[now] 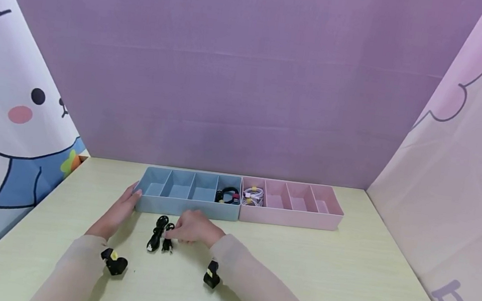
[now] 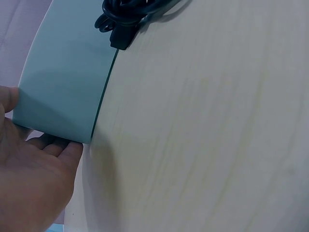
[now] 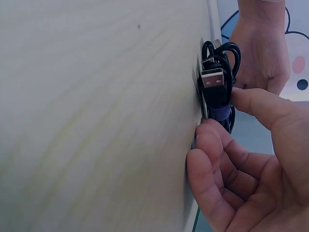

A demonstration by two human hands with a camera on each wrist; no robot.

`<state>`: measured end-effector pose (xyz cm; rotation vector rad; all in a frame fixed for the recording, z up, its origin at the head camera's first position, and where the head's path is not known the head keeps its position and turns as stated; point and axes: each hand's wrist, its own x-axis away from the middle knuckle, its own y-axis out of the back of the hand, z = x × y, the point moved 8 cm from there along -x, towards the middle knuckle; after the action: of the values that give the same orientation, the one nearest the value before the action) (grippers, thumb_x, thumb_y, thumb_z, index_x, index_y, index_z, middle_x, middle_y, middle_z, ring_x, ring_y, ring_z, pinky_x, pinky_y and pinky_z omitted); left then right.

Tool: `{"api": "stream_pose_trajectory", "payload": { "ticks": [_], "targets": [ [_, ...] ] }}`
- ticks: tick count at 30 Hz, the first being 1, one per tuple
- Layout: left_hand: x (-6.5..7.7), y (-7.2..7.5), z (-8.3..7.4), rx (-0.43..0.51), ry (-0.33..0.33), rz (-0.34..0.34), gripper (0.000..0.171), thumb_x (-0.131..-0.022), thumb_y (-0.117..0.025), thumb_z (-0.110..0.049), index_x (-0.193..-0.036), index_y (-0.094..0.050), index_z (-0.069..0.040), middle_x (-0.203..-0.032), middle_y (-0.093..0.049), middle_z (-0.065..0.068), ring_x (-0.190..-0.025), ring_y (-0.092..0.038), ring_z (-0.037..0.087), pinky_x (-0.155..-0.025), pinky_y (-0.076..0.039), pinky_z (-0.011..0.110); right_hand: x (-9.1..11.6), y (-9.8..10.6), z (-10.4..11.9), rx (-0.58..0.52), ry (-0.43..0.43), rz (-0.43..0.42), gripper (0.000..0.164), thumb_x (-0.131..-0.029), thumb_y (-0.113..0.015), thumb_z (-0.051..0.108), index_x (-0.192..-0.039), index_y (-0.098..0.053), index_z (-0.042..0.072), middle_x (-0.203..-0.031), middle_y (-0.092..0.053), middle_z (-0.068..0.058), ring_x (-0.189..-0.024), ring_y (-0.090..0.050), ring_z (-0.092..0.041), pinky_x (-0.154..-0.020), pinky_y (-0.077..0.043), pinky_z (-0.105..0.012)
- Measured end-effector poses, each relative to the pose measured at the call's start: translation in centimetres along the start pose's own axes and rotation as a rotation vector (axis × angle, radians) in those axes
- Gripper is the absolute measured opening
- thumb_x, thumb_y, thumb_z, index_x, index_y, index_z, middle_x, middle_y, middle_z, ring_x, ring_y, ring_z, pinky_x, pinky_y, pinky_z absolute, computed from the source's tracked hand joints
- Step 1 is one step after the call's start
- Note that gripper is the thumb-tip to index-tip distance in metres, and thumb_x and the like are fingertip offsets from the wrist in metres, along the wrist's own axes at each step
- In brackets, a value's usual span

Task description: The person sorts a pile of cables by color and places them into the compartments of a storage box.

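Note:
On the table lie two black cables, coiled and tied: a left one (image 1: 157, 233) and a right one (image 1: 167, 245). My right hand (image 1: 195, 228) has its thumb and fingertips at the right cable and pinches it. In the right wrist view, a USB plug (image 3: 212, 78) and a purple tie (image 3: 220, 112) show on the black bundle by those fingers. At the left end of the blue compartment box (image 1: 188, 208), my left hand (image 1: 118, 211) grips the corner. Its thumb sits at the upper edge and its fingers bend against the end wall (image 2: 53, 133).
A pink compartment box (image 1: 289, 218) stands end to end with the blue one. The blue box's rightmost compartment holds a dark cable (image 1: 231, 192); the pink box's leftmost holds white cables (image 1: 253, 195). A purple backdrop (image 1: 249, 81) rises behind, with printed cloths at both sides.

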<state>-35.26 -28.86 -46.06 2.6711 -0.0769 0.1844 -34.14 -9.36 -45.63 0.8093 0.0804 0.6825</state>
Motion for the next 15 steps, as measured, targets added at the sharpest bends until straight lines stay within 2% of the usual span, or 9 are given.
{"api": "stream_pose_trajectory", "payload": {
  "ticks": [6,15],
  "targets": [
    [0.15,0.09,-0.17,-0.021,0.022,-0.007,0.072,-0.107,-0.018,-0.054,-0.16,0.013,-0.016,-0.164,0.013,0.02,-0.148,0.014,0.044,-0.113,0.005,0.069,0.12,-0.37,0.11,-0.036,0.004,0.031,0.059,-0.09,-0.074,0.03,-0.044,-0.041,0.017,-0.042,-0.039,0.004,-0.039,-0.034,-0.009,-0.043,-0.036,-0.021],
    [0.11,0.09,-0.05,-0.02,0.005,-0.012,0.07,-0.109,-0.019,-0.05,-0.16,0.012,-0.013,-0.164,0.012,0.021,-0.148,0.014,0.044,-0.114,0.005,0.069,0.52,-0.12,0.18,-0.033,0.011,0.035,0.05,-0.088,-0.07,0.024,-0.046,-0.046,0.013,-0.049,-0.054,-0.002,-0.044,-0.051,-0.013,-0.051,-0.052,-0.024]
  ]
}}
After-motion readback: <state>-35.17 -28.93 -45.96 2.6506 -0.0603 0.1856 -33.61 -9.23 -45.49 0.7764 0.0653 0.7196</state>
